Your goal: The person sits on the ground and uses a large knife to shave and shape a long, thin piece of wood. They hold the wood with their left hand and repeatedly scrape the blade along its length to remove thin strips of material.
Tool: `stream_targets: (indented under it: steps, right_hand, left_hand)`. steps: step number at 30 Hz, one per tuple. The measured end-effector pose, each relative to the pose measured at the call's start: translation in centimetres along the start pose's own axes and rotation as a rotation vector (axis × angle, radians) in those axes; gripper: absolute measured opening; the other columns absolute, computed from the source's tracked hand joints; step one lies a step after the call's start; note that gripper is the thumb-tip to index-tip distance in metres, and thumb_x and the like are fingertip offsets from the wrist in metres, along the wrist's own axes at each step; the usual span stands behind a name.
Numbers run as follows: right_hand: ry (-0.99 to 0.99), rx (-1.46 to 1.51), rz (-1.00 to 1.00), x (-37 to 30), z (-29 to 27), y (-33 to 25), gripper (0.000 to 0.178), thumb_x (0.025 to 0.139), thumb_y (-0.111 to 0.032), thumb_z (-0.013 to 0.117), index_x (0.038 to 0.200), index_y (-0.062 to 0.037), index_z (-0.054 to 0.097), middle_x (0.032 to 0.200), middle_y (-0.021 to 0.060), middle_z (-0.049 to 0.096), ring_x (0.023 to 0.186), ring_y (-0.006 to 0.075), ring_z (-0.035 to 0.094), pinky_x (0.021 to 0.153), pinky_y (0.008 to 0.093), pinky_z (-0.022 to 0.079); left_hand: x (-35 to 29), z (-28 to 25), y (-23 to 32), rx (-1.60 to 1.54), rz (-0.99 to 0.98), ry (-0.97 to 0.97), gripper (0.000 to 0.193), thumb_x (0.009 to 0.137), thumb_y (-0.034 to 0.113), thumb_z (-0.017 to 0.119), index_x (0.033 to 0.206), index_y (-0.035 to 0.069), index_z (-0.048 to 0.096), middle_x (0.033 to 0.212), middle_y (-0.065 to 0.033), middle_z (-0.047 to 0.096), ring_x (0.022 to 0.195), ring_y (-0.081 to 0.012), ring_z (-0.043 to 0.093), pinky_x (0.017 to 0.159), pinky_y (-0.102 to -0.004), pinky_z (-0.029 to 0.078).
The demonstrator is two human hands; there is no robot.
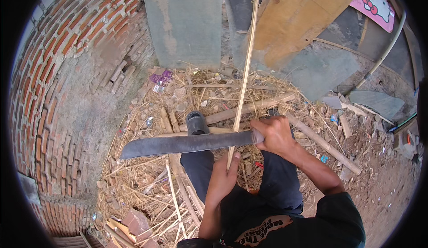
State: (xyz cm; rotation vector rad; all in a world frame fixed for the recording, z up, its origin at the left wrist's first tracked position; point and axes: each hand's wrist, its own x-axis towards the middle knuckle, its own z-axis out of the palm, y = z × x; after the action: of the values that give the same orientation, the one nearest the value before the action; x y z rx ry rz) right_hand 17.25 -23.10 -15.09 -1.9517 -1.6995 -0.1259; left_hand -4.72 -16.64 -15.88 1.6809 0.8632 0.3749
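Thin pale bamboo strip [244, 78], upright, pinched at base by left hand [223, 176]; right hand [274, 134] fist-closed on long dark machete [187, 143] w/ blade crossing it—best kept steady, fingers below edge.

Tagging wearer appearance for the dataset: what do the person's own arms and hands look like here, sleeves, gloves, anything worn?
Both hands are bare: no gloves, rings or watch visible on the left hand or the right hand. Both forearms are bare too. The right arm comes out of a short black sleeve of a black shirt with a printed patch on the chest. The left arm's sleeve is out of view.
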Motion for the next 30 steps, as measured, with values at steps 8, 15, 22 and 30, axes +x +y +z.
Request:
stream_targets:
  steps: [8,15,22,30]
  right_hand:
    - [0.2,0.046,0.219,3.7,-1.2,5.3,0.016,0.069,-0.009,0.063,0.084,-0.0064,0.067,0.062,0.0183,0.062,0.058,0.0363,0.065,0.058,0.045,0.051]
    - [0.024,-0.048,0.115,1.3,0.2,2.7,0.018,0.068,-0.01,0.064,0.085,-0.0066,0.066,0.065,0.017,0.065,0.062,0.0369,0.066,0.059,0.0438,0.053]
    - [0.162,-0.034,0.228,2.4,-0.3,5.8,0.024,0.067,-0.009,0.065,0.09,-0.0055,0.071,0.064,0.0182,0.063,0.061,0.0379,0.065,0.059,0.0459,0.053]
    - [-0.081,-0.034,0.095,0.5,0.0,1.4,0.033,0.063,-0.013,0.071,0.095,-0.0083,0.069,0.071,0.0145,0.068,0.065,0.0322,0.069,0.061,0.044,0.054]
  left_hand:
    - [-2.0,-0.4,-2.3,0.19,0.009,0.027,0.026,0.103,0.02,0.054,0.098,-0.004,0.061,0.064,-0.0209,0.057,0.055,-0.0337,0.056,0.058,-0.0429,0.044]
    - [-1.0,-0.6,-2.6,0.387,0.101,0.161,0.02,0.097,0.015,0.059,0.102,-0.003,0.063,0.071,-0.0255,0.062,0.066,-0.0431,0.063,0.061,-0.0444,0.047]
    - [-2.3,-0.7,-2.0,0.275,0.066,0.201,0.019,0.09,0.015,0.066,0.103,0.0,0.067,0.075,-0.0252,0.067,0.075,-0.0451,0.066,0.064,-0.0463,0.052]
    - [-0.6,-0.4,0.6,0.211,0.156,0.188,0.026,0.091,0.023,0.074,0.094,-0.003,0.069,0.065,-0.0156,0.062,0.058,-0.0214,0.06,0.056,-0.035,0.047]
